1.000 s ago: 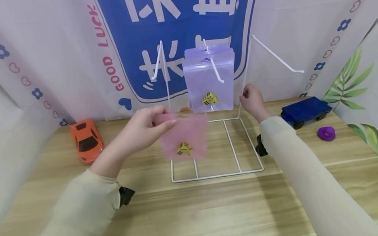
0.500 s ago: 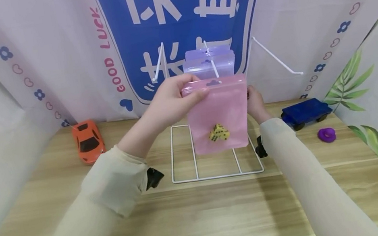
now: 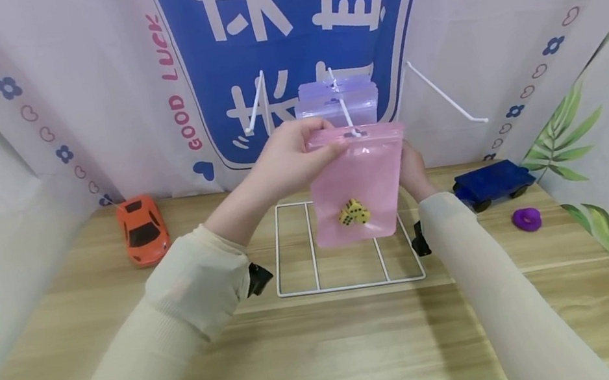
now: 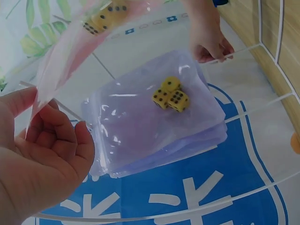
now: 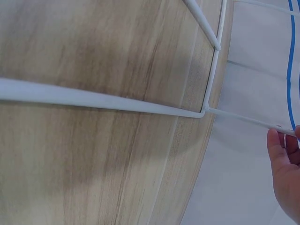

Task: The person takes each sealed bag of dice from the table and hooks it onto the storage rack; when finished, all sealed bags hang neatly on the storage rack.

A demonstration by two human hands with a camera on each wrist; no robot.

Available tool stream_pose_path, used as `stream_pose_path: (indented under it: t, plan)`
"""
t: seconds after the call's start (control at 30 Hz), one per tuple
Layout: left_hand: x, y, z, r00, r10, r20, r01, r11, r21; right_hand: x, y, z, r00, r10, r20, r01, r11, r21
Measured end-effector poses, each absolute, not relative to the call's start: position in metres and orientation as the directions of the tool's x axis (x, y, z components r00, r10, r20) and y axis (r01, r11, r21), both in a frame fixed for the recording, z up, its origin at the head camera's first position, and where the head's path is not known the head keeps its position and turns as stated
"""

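Observation:
Between thumb and fingers, my left hand (image 3: 296, 155) pinches the top left corner of a pink zip bag (image 3: 352, 176). Yellow dice (image 3: 354, 212) lie in its lower part. The bag's hang hole is at the tip of the middle hook (image 3: 344, 108) of a white wire rack (image 3: 351, 286); the tip shows at the hole. Purple zip bags (image 4: 136, 122) hang farther back on that hook, the front one with yellow dice (image 4: 172, 96). My right hand (image 5: 287, 173) grips the rack's right upright (image 5: 243, 118); in the head view the pink bag partly hides this hand (image 3: 412, 170).
Two more hooks, a left one (image 3: 255, 105) and a right one (image 3: 446, 93), stick out from the rack. An orange toy car (image 3: 143, 230) stands at left on the wooden table (image 3: 329, 357). At right are a blue toy truck (image 3: 492, 183) and a small purple object (image 3: 527, 220).
My left hand has carried the pink bag right and up to the middle hook, then slightly farther right, bringing its hole to the hook tip. My right hand stays on the upright.

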State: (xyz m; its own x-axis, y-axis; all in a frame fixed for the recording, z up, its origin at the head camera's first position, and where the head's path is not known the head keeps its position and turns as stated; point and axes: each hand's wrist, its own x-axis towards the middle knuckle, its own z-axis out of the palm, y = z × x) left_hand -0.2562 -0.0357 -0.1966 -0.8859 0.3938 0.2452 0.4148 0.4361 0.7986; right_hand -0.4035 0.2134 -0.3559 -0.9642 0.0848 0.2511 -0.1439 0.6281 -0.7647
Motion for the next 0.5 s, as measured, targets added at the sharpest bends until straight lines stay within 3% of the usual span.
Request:
stream_pose_path:
  t: [0.13, 0.5]
  plan:
    - [-0.263, -0.036, -0.2, -0.895, 0.369, 0.253, 0.417, 0.486, 0.768, -0.407, 0.216, -0.361, -0.952, 0.062, 0.3, -0.174, 0.698, -0.695]
    - [-0.285, -0.038, -0.208, -0.92, 0.281, 0.273, 0.381, 0.48, 0.79, -0.409, 0.218, -0.364, -0.957, 0.044, 0.286, -0.184, 0.672, -0.718]
